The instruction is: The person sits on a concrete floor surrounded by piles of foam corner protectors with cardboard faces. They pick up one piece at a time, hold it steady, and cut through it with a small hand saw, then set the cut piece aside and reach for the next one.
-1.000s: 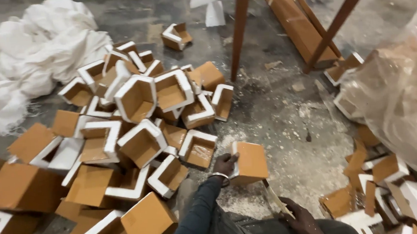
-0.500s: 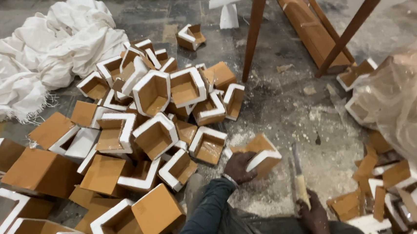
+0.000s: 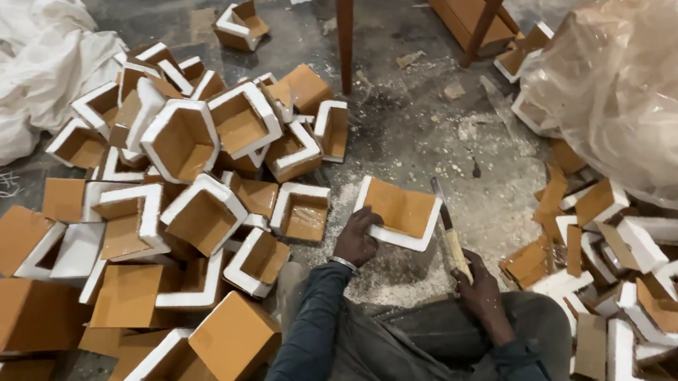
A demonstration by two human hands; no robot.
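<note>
Left hand (image 3: 356, 238) is out in front, dark sleeve running back toward the lap, a metal bangle (image 3: 342, 263) at the wrist. Its fingers are curled and pressed onto the near left corner of an open tan box (image 3: 401, 211) with a white foam rim, holding it tilted on the floor with the open side facing up. Right hand (image 3: 478, 286) sits lower and closer to the body, fist wrapped tight round the pale wooden handle of a long narrow blade (image 3: 445, 224). The blade points away from the person and runs just beside the right edge of that box; whether metal touches foam, I cannot tell.

So the box lies between the two hands: left hand on its corner, tool along its opposite side. Pale shavings (image 3: 376, 271) are scattered over the grey concrete under and around it.

To the left, a big heap of similar boxes (image 3: 195, 177), tan card with white edging, lies tumbled at all angles, some open side up, some showing plain brown backs. One lone box (image 3: 240, 24) sits apart at the top. Far left, crumpled white sacking (image 3: 5, 78). To the right, flat tan and white offcuts (image 3: 614, 251) are piled below a bulging clear plastic bag (image 3: 633, 74). Two reddish wooden legs (image 3: 346, 23) stand beyond the shavings.
</note>
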